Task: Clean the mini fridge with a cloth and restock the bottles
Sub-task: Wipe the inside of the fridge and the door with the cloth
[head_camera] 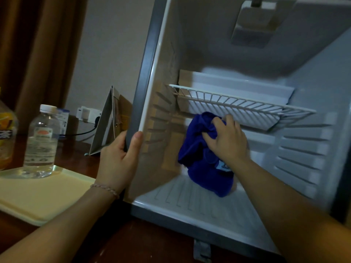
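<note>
The mini fridge [150,73] stands open in front of me, its white inside bare apart from a wire shelf [241,102] halfway up. My right hand [227,139] reaches in below the shelf and grips a bunched dark blue cloth [205,168] against the back wall, low at the left. My left hand [118,158] grips the fridge's left front edge, thumb on the inner rim. A clear water bottle [40,141] with a white cap stands upright on a pale yellow tray [38,196] to the left.
A yellow-labelled bottle [6,133] shows partly at the far left edge. A folded card stand [106,126] leans beside the fridge. A wall socket with a black cable [89,113] and brown curtains [34,44] lie behind. The fridge and tray sit on a dark wooden top [133,242].
</note>
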Tool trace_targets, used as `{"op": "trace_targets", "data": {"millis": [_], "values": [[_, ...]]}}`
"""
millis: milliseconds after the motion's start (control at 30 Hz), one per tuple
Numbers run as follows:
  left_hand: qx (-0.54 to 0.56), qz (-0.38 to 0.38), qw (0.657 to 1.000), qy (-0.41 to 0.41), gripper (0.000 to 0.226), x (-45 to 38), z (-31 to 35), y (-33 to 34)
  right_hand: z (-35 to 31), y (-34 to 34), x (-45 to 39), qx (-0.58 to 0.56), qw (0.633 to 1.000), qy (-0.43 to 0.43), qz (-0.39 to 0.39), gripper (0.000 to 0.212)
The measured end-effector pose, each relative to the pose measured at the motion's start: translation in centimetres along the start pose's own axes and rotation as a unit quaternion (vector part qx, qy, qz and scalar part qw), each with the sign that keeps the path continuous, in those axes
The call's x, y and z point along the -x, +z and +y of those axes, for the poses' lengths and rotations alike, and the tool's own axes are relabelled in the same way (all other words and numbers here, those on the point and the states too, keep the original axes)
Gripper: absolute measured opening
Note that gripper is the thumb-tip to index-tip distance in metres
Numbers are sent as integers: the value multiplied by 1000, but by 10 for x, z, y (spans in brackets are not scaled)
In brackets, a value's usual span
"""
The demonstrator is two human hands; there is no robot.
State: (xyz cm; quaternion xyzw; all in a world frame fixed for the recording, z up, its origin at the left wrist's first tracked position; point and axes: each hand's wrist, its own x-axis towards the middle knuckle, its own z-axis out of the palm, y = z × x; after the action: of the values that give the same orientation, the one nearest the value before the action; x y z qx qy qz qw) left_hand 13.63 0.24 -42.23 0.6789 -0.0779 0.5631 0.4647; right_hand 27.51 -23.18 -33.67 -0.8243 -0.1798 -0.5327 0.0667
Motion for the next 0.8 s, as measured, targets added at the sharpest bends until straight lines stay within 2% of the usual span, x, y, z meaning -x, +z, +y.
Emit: {"op": "trace_targets", "data": {"millis": [133,333,467,567,667,800], "values": [[-10,8,1000,-4,32,0,1,-1,13,-11,5,-4,999,40,-17,42],[0,-2,1000,-31,23,2,3,-2,36,-20,18,7,997,77,8,46],[-8,12,1000,-23,40,2,3,-1,35,-23,20,29,997,77,-3,65],[-11,23,1000,-14,38,1,5,1,30,-24,19,36,997,65,-17,75],[-17,19,1000,-12,27,2,6,1,32,-24,18,36,997,56,-37,67],[-11,18,999,-24,40,2,7,2,34,-26,15,-5,997,65,-37,54]]}}
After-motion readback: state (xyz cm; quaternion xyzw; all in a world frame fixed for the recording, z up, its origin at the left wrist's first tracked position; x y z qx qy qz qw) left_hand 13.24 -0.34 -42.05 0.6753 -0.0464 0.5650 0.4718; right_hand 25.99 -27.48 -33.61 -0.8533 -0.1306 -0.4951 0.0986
